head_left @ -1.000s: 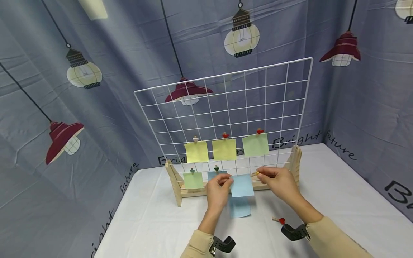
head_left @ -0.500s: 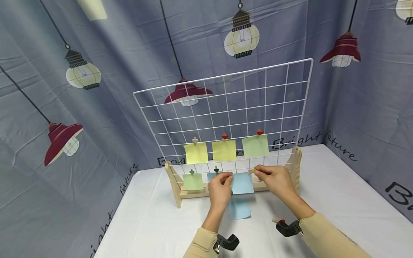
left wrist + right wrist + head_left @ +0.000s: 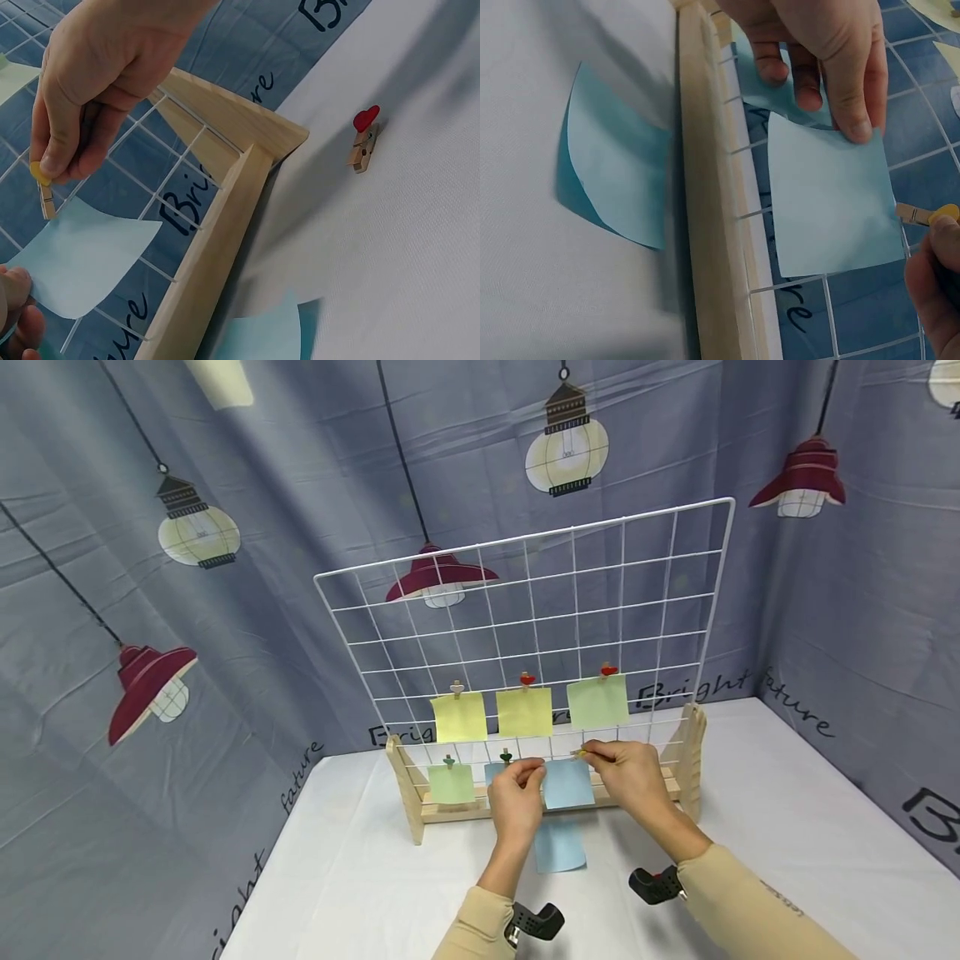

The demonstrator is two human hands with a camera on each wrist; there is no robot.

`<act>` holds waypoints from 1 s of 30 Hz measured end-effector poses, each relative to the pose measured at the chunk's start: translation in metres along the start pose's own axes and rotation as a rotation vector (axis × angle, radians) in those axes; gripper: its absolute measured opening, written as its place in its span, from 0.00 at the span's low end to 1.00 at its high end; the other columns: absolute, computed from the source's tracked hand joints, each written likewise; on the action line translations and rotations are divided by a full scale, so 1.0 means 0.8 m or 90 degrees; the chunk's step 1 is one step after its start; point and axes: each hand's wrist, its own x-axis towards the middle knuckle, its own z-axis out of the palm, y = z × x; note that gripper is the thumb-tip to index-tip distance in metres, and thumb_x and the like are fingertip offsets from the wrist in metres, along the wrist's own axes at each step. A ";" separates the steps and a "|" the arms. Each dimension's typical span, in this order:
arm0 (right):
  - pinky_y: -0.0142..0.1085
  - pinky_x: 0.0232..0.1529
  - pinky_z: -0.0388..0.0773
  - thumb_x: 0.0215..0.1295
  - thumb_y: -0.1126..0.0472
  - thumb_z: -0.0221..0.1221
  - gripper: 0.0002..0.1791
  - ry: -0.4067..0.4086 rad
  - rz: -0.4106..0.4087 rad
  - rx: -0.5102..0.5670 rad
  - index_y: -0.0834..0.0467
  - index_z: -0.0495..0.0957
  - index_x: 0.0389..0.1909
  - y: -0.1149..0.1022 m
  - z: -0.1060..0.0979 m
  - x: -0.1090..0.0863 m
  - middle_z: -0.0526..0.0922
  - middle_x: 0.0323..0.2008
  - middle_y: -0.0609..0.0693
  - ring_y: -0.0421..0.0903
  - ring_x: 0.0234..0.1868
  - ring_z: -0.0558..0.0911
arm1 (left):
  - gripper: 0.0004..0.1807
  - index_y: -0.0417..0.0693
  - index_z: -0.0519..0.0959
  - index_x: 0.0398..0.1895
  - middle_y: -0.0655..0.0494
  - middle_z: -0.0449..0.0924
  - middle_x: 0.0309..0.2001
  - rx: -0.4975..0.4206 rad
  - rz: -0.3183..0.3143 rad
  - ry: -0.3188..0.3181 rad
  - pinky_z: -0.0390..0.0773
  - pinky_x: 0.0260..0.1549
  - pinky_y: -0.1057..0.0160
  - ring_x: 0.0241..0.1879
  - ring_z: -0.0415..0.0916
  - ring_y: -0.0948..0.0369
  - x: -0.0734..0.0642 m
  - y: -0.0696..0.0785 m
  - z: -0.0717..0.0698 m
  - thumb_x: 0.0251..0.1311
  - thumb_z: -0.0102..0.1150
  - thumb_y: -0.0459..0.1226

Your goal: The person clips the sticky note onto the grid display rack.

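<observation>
A light blue paper note (image 3: 568,784) stands in front of the white wire grid (image 3: 829,319). My left hand (image 3: 516,802) pinches it by its upper left corner, between thumb and forefinger. At the note's top edge is a small wooden clothespin (image 3: 913,214) with a yellow heart, pinched in my right hand (image 3: 630,777). Its tip meets or nearly meets the paper; the exact contact is unclear. Another blue note (image 3: 560,846) lies on the table below, one side curling up. A red-heart clothespin (image 3: 363,141) rests on the cloth, mostly hidden in the head view.
Two yellow notes (image 3: 460,717) and a green note (image 3: 597,702) hang clipped in the upper row. Below them hang a smaller green note (image 3: 452,784) and a blue one (image 3: 493,772) partly behind my left hand. A wooden stand (image 3: 453,812) holds the grid on the white table (image 3: 337,860).
My right hand has moved left and slightly up, bringing the yellow-heart clothespin from the note's right corner onto its top edge. The held note has risen slightly towards the grid.
</observation>
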 end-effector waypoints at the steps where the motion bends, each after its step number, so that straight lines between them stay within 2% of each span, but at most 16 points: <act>1: 0.51 0.43 0.86 0.61 0.69 0.70 0.05 0.002 -0.006 -0.003 0.62 0.91 0.38 0.000 0.000 0.000 0.91 0.37 0.59 0.58 0.43 0.91 | 0.03 0.50 0.90 0.36 0.58 0.90 0.31 -0.001 0.000 0.001 0.72 0.21 0.71 0.23 0.75 0.70 0.000 0.000 0.001 0.63 0.70 0.33; 7: 0.52 0.43 0.85 0.60 0.70 0.70 0.06 -0.007 -0.046 -0.023 0.64 0.91 0.38 -0.005 0.005 0.003 0.91 0.38 0.60 0.59 0.42 0.90 | 0.03 0.51 0.89 0.36 0.59 0.90 0.31 0.003 0.002 0.013 0.72 0.21 0.72 0.23 0.75 0.71 0.001 0.001 0.002 0.63 0.70 0.34; 15: 0.48 0.35 0.86 0.58 0.71 0.71 0.07 -0.011 -0.089 -0.078 0.65 0.90 0.38 -0.007 0.009 0.005 0.91 0.36 0.59 0.58 0.39 0.91 | 0.02 0.49 0.89 0.36 0.58 0.91 0.31 -0.005 0.012 0.010 0.70 0.19 0.72 0.22 0.73 0.72 0.002 0.001 0.005 0.62 0.70 0.33; 22: 0.45 0.30 0.84 0.60 0.71 0.70 0.06 -0.028 -0.092 -0.096 0.64 0.91 0.38 -0.012 0.009 0.009 0.91 0.36 0.59 0.56 0.36 0.91 | 0.02 0.50 0.89 0.35 0.57 0.91 0.32 -0.003 0.029 0.020 0.72 0.21 0.72 0.23 0.75 0.72 0.004 0.003 0.006 0.62 0.70 0.33; 30: 0.50 0.38 0.85 0.63 0.70 0.68 0.09 -0.038 -0.062 -0.100 0.64 0.90 0.43 -0.011 0.013 0.005 0.91 0.39 0.59 0.58 0.40 0.90 | 0.03 0.49 0.89 0.37 0.56 0.91 0.32 -0.008 0.019 0.017 0.73 0.21 0.72 0.22 0.75 0.71 0.001 0.004 0.006 0.63 0.69 0.33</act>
